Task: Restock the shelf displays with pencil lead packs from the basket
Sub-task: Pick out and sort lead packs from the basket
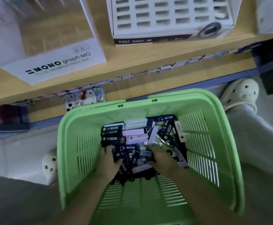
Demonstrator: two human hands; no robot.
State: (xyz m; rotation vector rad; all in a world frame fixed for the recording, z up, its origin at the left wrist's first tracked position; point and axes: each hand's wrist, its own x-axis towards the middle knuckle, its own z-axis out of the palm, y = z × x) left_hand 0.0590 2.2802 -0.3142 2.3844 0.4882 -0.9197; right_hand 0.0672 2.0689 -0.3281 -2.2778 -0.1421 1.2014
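So at this point you were crouched over the green basket on the floor in front of the wooden shelf, with both hands down in the pile of pencil lead packs at the bottom. Your left hand had its thumb and fingers curled round a small bunch of the dark packs near the front of the pile. Your right hand was knuckle-deep just beside it, and honestly the blur was bad enough that I couldn't tell whether it had hold of anything or was just raking through. No pack had left the basket yet. My take on handling: these looked like small, stiff plastic cases, light and pretty slick, so a loose handful would probably squirt out sideways. I'd have pinched them across the long flat faces, a few stacked the same way round, rather than scooping a jumble. Sorting by colour in the basket first seemed smart too, since the MONO graph MG display box and the white slotted display rack up on the shelf likely wanted them lined up neatly.
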